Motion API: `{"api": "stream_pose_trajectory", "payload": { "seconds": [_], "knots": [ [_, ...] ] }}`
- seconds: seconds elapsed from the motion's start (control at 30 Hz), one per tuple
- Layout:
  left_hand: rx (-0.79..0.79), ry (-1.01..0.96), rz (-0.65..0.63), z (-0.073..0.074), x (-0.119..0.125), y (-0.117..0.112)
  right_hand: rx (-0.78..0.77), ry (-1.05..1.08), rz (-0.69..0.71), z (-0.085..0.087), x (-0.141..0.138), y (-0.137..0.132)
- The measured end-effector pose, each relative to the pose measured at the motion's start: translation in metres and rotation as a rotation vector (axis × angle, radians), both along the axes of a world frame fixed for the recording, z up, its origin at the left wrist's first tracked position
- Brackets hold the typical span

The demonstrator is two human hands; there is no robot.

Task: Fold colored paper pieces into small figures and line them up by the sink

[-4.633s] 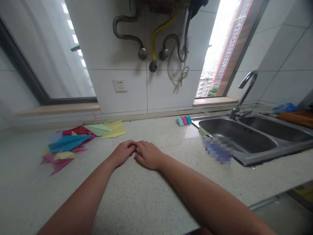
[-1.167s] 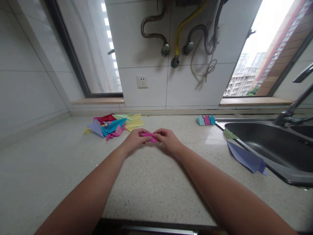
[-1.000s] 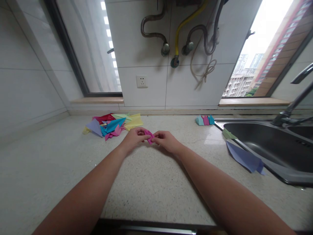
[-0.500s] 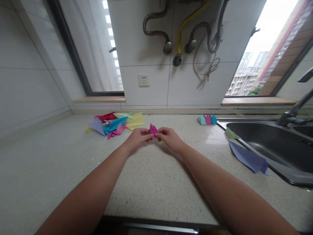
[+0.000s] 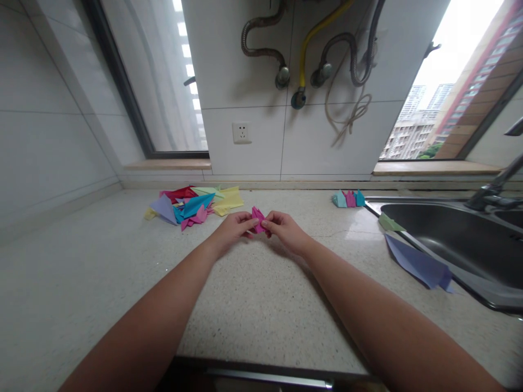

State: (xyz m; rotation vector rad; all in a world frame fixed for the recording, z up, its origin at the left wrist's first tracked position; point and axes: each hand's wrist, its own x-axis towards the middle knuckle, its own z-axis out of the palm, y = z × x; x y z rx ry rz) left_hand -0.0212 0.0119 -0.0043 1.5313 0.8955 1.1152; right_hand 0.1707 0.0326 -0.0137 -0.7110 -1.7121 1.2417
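Note:
A small folded pink paper piece [image 5: 257,219] sits between my two hands just above the speckled countertop [image 5: 253,294]. My left hand [image 5: 232,231] pinches its left side with closed fingers. My right hand [image 5: 286,231] pinches its right side, fingers curled in. A heap of coloured folded papers [image 5: 194,203] lies to the left behind my hands, apart from them.
Three small folded paper pieces [image 5: 348,198], teal, pink and blue, stand near the sink's corner. A purple folded sheet [image 5: 419,264] and a green one [image 5: 388,222] lie over the steel sink's rim [image 5: 469,286]. A tap [image 5: 496,185] rises at right. Hoses [image 5: 302,54] hang on the tiled wall.
The pink paper has been turned and pushed up between my fingers, from lying flat to standing with points upward. The view has shifted slightly left; my hands stay in the same spot.

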Motion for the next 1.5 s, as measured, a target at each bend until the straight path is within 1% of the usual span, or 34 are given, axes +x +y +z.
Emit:
{"api": "stream_pose_trajectory", "payload": {
  "seconds": [0.2,0.3,0.43,0.53,0.6,0.73,0.83,0.97,1.2,1.27,1.37,1.43,1.5],
  "knots": [
    [0.048,-0.006,0.084,-0.001,-0.003,0.004,0.041,-0.124,-0.003,0.004,-0.002,-0.005],
    [0.067,-0.008,0.096,0.0,-0.004,0.004,0.056,-0.136,0.015,0.004,-0.002,-0.003],
    [0.058,-0.036,0.078,0.004,-0.003,0.001,0.065,-0.109,0.057,0.004,-0.002,-0.001],
    [0.031,-0.032,0.051,0.006,-0.002,-0.001,0.031,-0.08,0.061,0.003,-0.002,-0.002],
    [0.011,-0.029,0.039,0.005,-0.002,-0.002,-0.001,-0.036,0.027,0.001,-0.003,-0.002],
    [-0.024,-0.03,0.036,0.001,-0.001,-0.003,-0.085,0.12,-0.051,-0.001,-0.005,-0.001],
    [-0.039,0.007,0.009,0.0,0.001,-0.005,-0.164,0.195,-0.029,-0.001,-0.007,-0.002],
    [-0.024,0.019,0.03,0.001,0.002,-0.007,-0.206,0.207,0.001,-0.003,-0.008,-0.002],
    [0.003,-0.005,0.022,0.002,0.003,-0.006,-0.133,0.067,0.024,-0.004,-0.009,-0.003],
    [-0.011,0.018,0.02,0.001,0.004,-0.006,-0.068,0.022,-0.004,-0.004,-0.009,-0.004],
    [-0.048,0.105,-0.006,-0.001,0.007,-0.006,0.034,-0.032,-0.074,-0.004,-0.009,-0.003],
    [-0.053,0.132,-0.024,-0.002,0.008,-0.005,0.056,-0.053,-0.085,-0.005,-0.009,-0.003],
    [-0.037,0.117,-0.037,-0.002,0.008,-0.005,0.052,-0.059,-0.068,-0.006,-0.01,-0.003]
  ]
}}
